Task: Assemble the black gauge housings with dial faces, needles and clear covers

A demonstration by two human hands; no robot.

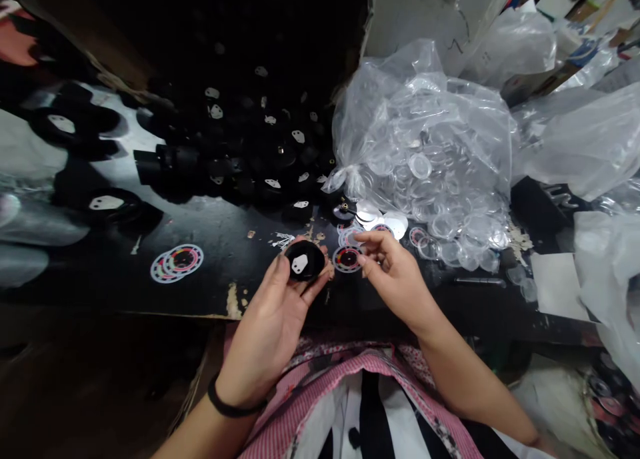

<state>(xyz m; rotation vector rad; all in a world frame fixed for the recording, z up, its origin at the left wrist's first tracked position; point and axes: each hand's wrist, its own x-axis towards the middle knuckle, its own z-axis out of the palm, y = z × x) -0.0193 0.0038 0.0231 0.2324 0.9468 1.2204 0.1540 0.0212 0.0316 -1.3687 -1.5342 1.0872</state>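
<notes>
My left hand (277,295) is closed round a round black casing (306,260), which has a small white plate with dark holes in its middle. Just to the right, my right hand (393,272) has its thumb and fingers at the edge of a printed dial disc (347,259) with a grey rim and red and dark rings. The disc looks pinched there, a little above or on the bench. Behind those fingers lie more printed discs (383,229) and several plain white discs (399,224).
A clear plastic bag (425,112) spills transparent round covers (443,225) onto the dark bench (215,295). Black casings with white plates (273,183) crowd the back. Two overlapping dial discs (177,263) lie at left. White paper (557,285) lies at right.
</notes>
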